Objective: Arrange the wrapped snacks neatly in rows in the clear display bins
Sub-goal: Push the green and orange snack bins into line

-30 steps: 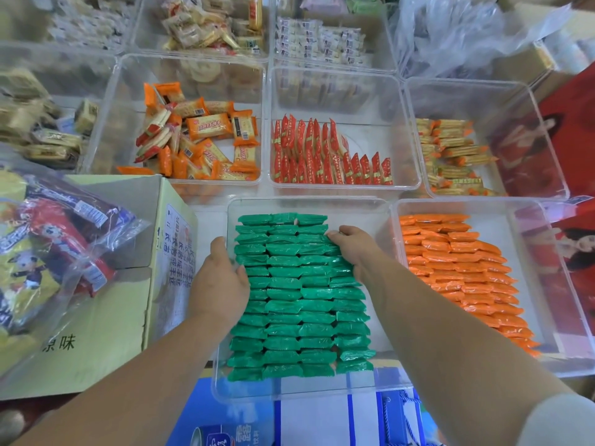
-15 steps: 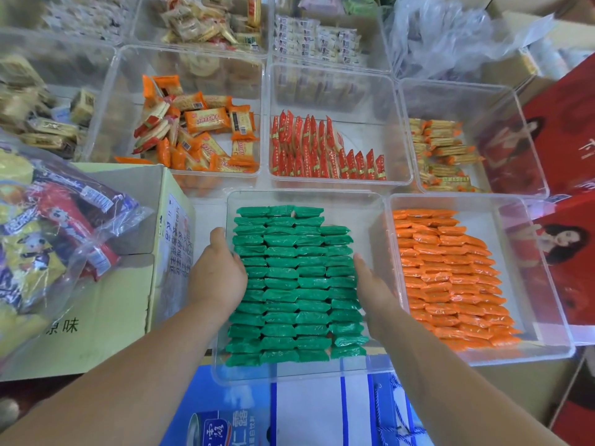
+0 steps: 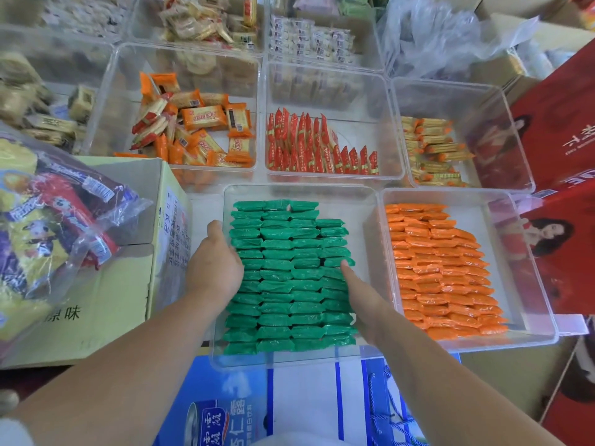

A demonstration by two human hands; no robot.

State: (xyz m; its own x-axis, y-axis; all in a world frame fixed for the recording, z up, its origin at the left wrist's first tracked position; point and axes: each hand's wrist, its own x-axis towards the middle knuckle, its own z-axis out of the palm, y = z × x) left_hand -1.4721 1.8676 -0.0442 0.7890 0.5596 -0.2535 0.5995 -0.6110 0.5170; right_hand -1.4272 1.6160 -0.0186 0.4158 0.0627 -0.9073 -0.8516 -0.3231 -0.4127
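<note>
Green foil-wrapped snacks (image 3: 289, 272) lie in tight rows inside the near clear plastic display bin (image 3: 363, 204); the left hand (image 3: 214, 268) presses against the stack's left edge, the right hand (image 3: 365, 300) lies along its right edge with fingers straight, neither one grasping anything; just beside it, a second clear bin (image 3: 502, 220) holds orange wrapped snacks (image 3: 441, 272), also in rows.

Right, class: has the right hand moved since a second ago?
Yes. The right hand slid from the far corner of the green snacks back toward the person, along their right edge.
</note>
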